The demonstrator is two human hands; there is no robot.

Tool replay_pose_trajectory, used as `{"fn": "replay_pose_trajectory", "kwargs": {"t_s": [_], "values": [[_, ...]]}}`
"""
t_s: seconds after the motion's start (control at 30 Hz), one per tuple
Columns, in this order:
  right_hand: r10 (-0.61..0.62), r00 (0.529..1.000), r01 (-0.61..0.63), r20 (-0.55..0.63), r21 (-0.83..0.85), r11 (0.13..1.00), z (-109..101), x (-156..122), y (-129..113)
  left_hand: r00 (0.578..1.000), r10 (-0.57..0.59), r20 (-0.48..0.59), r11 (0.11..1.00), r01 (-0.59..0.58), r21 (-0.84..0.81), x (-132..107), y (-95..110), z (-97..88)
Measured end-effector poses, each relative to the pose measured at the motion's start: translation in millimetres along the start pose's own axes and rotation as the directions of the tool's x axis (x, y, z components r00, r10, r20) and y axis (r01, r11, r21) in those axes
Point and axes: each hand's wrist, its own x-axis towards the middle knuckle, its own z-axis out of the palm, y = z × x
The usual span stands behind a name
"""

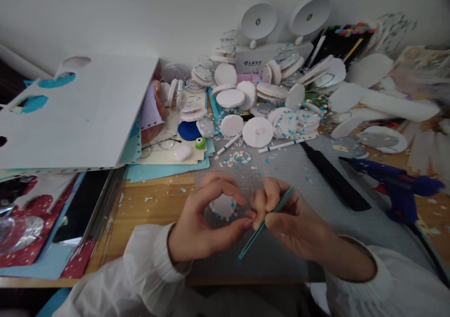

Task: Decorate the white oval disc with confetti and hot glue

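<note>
While right hand (293, 225) grips teal tweezers (253, 241), glue gun (395, 183) lies right of them, white disc (223, 205) left — half-hidden by curled left hand (204, 228), hold unclear.

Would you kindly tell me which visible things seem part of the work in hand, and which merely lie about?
Probably in use: teal tweezers in the right hand, trimmed white disc, loose white and blue bits.
Apparently just lying about: dark phone, eyeglasses, coloured markers.
</note>
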Motion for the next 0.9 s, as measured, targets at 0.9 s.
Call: {"fn": "replay_pose_trajectory", "kwargs": {"t_s": [0.9], "values": [[0.074,0.996,-0.067,-0.048,0.145,0.987,-5.0,0.5,4.7,0.998,0.039,0.057,0.999,-0.038,-0.014,-0.9,-3.2,-8.9]]}}
